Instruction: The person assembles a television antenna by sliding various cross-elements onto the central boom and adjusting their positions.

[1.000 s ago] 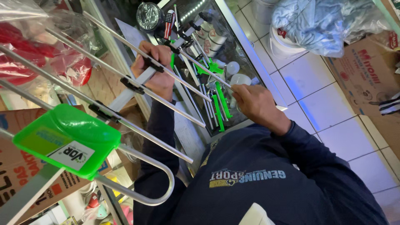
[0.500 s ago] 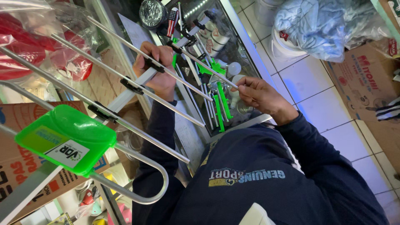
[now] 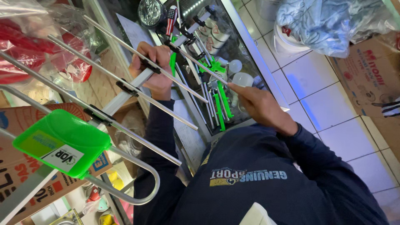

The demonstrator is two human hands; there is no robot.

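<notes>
A TV antenna with an aluminium boom (image 3: 125,98) and several thin metal rods crosses the view from lower left to upper middle. My left hand (image 3: 152,68) is wrapped around the boom between two rods. My right hand (image 3: 258,106) pinches the free tip of one thin rod (image 3: 200,66) over the glass counter. A green plastic box (image 3: 62,141) sits on the antenna's near end, with a curved metal loop (image 3: 146,187) below it. I wear a dark blue sweatshirt.
A glass display counter (image 3: 258,71) under my hands holds green plastic parts (image 3: 221,104), more rods and white bulbs (image 3: 241,78). Bagged red items (image 3: 25,46) hang at left above cardboard boxes (image 3: 25,121). A white bucket (image 3: 291,43) with blue cloth and another carton (image 3: 371,71) stand on the tiled floor at right.
My right hand has lifted off the counter and taken the tip of a thin rod. My left hand has kept its grip on the boom; the antenna shifted slightly.
</notes>
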